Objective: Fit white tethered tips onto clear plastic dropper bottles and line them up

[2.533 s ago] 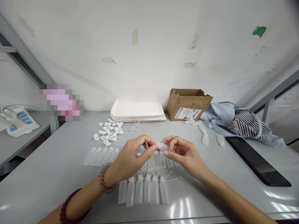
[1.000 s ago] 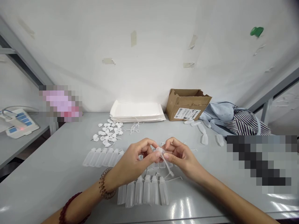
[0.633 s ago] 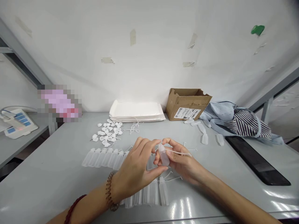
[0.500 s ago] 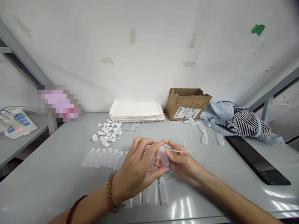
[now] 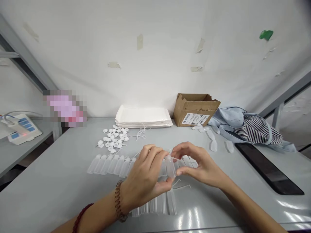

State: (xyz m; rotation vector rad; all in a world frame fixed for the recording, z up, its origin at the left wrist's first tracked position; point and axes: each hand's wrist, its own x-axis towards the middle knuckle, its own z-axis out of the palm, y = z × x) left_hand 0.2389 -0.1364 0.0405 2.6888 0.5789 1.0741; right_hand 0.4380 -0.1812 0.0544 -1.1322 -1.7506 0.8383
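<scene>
My left hand (image 5: 148, 178) grips a small translucent squeeze bottle (image 5: 170, 166) upright, its fingertips at the neck and its thumb near the base. Close on the bottle's right side is my right hand (image 5: 196, 163), thumb and fingers spread apart, fingertips by the neck; whether they touch is unclear. Behind both hands runs a row of similar bottles (image 5: 103, 164) with thin white strips at their necks, partly hidden by my left hand. A second row of bottles (image 5: 171, 202) lies nearer me, below my left hand.
White caps (image 5: 113, 137) lie in a loose pile at the left, beside white strips (image 5: 141, 132). Behind are stacked white envelopes (image 5: 144, 118) and a cardboard box (image 5: 195, 110). To the right lie loose bottles (image 5: 213, 145), a black phone (image 5: 269, 168) and a blue cloth bag (image 5: 243, 124).
My right hand has loosened from the bottle and its fingers have spread. The bottle has gone from tilted to nearly upright in my left hand. The view has shifted slightly.
</scene>
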